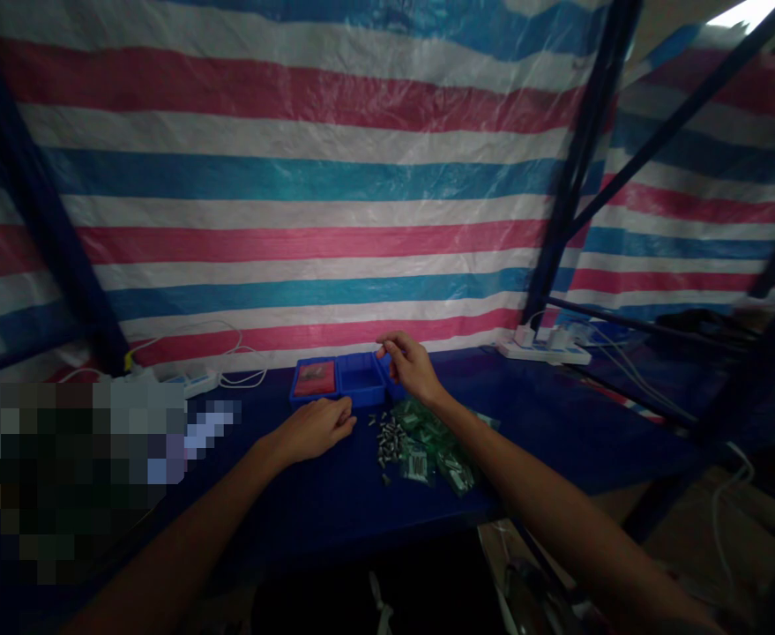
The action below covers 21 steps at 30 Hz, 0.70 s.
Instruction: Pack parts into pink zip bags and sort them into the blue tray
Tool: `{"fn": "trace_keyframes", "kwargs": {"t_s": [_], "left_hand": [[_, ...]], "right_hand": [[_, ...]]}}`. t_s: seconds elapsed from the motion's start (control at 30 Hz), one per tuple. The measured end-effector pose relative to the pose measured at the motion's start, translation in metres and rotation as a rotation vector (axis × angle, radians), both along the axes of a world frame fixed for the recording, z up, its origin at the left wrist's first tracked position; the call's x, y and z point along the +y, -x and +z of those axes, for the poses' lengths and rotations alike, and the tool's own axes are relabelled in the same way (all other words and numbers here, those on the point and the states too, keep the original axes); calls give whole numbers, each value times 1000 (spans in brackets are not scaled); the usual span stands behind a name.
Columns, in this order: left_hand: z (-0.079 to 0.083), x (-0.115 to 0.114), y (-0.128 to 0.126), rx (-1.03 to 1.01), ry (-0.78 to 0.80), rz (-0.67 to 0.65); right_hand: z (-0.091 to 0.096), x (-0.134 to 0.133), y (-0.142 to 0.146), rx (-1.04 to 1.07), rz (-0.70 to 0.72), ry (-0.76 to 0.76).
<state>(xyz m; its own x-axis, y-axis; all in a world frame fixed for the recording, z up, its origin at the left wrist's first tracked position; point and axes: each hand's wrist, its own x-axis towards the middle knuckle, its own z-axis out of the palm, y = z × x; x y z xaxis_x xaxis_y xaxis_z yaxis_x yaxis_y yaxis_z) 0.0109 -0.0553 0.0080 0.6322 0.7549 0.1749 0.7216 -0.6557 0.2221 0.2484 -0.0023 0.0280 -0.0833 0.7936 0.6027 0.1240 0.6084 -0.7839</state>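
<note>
My left hand point(317, 429) is low over the blue table, just in front of a blue bin point(293, 384) that holds a flat red packet point(315, 378). Its fingers curl inward, and anything inside them is hidden. Raised above the right-hand blue bins is my right hand point(412, 363), thumb and forefinger drawn together; whatever they may pinch is too small to name. The middle blue bin point(361, 394) lies between my hands. Below my right hand are a pile of small metal fittings point(391, 438), green-tinted plastic bags point(420, 423) and a small clear bag of metal pieces point(417, 465).
White power strips stand at the back right point(546, 352) and back left point(195, 381), with loose cables. Blue metal posts point(562, 176) frame a striped plastic sheet point(308, 212) behind the table point(281, 511). The left side is blurred into blocks.
</note>
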Motion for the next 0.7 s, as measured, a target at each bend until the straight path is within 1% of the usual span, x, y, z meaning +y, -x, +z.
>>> {"fn": "trace_keyframes", "kwargs": {"t_s": [0.2, 0.37, 0.7], "left_hand": [[-2, 3, 3, -3, -11, 7], [-1, 1, 2, 13, 18, 5], [-6, 5, 2, 10, 10, 4]], "right_hand": [[1, 0, 0, -2, 10, 27], [-1, 2, 0, 3, 16, 44], [-3, 3, 0, -29, 24, 58]]}}
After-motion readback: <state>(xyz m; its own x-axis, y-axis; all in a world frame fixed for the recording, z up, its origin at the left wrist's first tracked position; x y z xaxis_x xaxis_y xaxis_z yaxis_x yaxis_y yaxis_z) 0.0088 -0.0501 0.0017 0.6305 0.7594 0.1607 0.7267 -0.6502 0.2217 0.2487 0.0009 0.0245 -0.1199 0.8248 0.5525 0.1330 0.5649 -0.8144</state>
